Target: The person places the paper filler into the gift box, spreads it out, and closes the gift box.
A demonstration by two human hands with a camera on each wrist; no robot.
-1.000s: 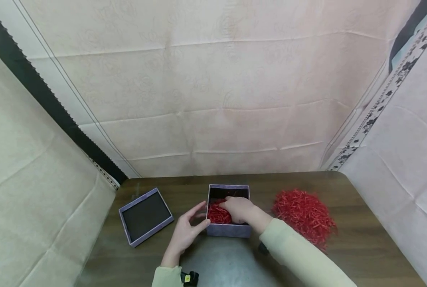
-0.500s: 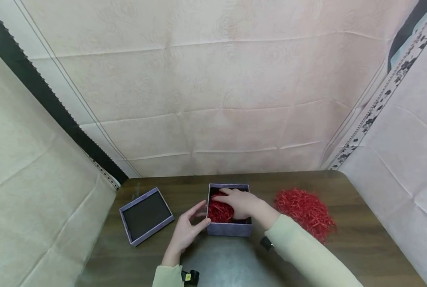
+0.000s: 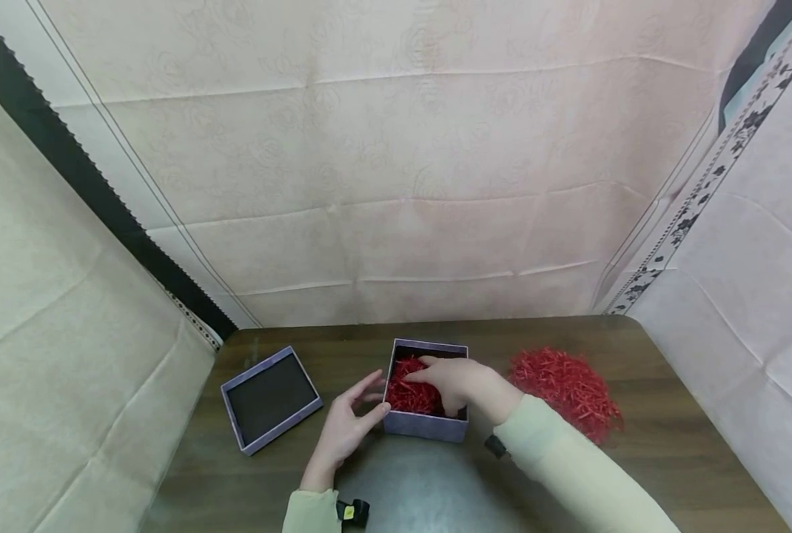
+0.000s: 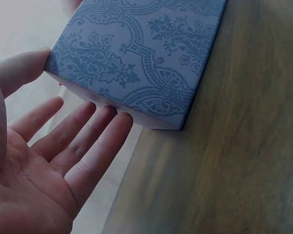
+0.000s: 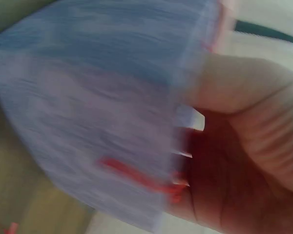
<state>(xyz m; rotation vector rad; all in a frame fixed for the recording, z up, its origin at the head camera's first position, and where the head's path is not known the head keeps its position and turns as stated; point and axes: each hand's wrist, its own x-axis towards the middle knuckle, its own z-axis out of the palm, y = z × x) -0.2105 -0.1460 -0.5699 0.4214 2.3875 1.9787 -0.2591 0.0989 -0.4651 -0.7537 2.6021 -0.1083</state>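
An open lavender box with rectangular walls and a dark inside (image 3: 424,426) stands on the brown wood-grain table (image 3: 269,488); this box is the landmark. Inside it, toward its left side, lies a springy clump of red shredded paper (image 3: 411,396).

The left hand (image 3: 345,429) is at the box's left side, fingers long and spread wide, the thumb tip touching the near-left corner. In the left wrist view the fingertips lie along the wall beside it, the palm well away from the box.

The right hand (image 3: 459,381) reaches into the box from its right, two fingers stretched apart over the clump. The box wall hides the other fingers in the blurred right wrist view, so whether it pinches any strands cannot be told.

A red strand (image 5: 136,176) clings to the box's outer wall. A shallow dark-lined lavender lid (image 3: 272,401) lies left of the box; a loose red shred pile (image 3: 565,392) lies to its right.
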